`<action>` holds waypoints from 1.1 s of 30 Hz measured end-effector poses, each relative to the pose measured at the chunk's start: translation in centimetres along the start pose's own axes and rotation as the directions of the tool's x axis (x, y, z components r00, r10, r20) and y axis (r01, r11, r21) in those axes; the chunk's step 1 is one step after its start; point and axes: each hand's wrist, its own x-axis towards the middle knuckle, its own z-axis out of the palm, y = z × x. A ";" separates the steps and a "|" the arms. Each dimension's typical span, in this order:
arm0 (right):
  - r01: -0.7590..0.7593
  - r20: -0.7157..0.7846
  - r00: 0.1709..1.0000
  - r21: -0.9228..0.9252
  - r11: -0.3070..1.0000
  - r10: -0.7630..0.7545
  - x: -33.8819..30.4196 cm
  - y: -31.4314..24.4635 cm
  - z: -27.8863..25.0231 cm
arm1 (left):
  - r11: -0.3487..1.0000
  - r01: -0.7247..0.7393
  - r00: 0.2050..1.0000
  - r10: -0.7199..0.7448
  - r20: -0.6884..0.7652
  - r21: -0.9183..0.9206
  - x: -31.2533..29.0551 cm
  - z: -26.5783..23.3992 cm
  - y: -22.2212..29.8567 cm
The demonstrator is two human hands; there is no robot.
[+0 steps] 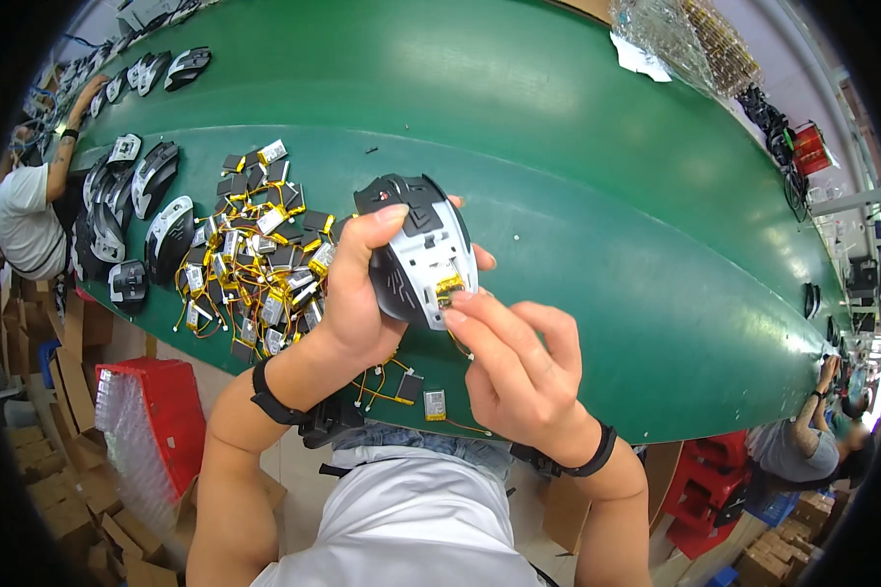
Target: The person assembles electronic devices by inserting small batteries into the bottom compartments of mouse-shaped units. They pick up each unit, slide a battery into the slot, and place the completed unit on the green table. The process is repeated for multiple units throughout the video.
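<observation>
My left hand (pixel 354 284) is wrapped around a black-and-white computer mouse (pixel 423 256), raised above the green table with its thumb on the black part. A small battery with a yellow-taped end (pixel 449 285) sits at the slot in the mouse's white part. My right hand (pixel 524 367) pinches at this battery with thumb and fingertips, which partly cover it. Thin wires hang out just below those fingertips. Left of the mouse spreads a pile of small silver-and-black batteries (pixel 272 223) with yellow tape and wires. One loose battery (pixel 435 404) lies near the table's front edge.
Several more mice (pixel 169 235) lie on the green table (pixel 597 284) beyond the battery pile. Co-workers sit at the far left (pixel 31 210) and far right (pixel 803 445). A red crate (pixel 171 421) and cardboard boxes stand below. Bubble wrap (pixel 680 44) lies at the far edge.
</observation>
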 end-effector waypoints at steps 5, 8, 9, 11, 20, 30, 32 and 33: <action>-0.012 0.070 0.997 -0.124 0.992 0.021 -0.2 -0.9 0.5 | 0.998 -0.041 0.993 0.046 -0.105 0.052 0.3 0.6 0.3; -0.027 0.076 0.997 -0.109 0.994 0.036 -0.3 -1.1 0.7 | 0.998 -0.020 0.996 0.025 -0.087 0.062 0.2 0.5 0.6; -0.029 0.062 0.998 -0.046 0.999 0.032 -0.3 -0.7 0.7 | 0.998 -0.028 0.996 0.033 -0.083 0.062 0.1 0.6 0.9; -0.052 0.034 0.998 0.109 0.993 0.048 -0.5 -0.1 0.4 | 0.999 -0.030 0.998 0.032 -0.063 0.042 -0.3 0.5 0.8; 0.061 -0.041 0.998 0.257 0.965 -0.052 -0.1 0.6 -0.9 | 0.993 0.030 0.992 -0.016 0.122 -0.114 0.0 -0.2 1.0; -0.274 0.304 0.928 0.161 0.948 0.216 -0.2 2.5 -0.1 | 0.994 0.033 0.971 -0.006 0.239 -0.107 0.2 -0.2 3.0; -0.277 0.357 0.923 0.346 0.896 0.148 -0.3 3.3 0.0 | 0.981 0.128 0.954 -0.081 0.287 -0.147 -0.1 0.5 4.1; -0.279 0.380 0.919 0.436 0.856 0.106 -0.5 3.7 0.3 | 0.996 0.087 0.956 -0.074 0.282 -0.035 -0.7 1.2 4.7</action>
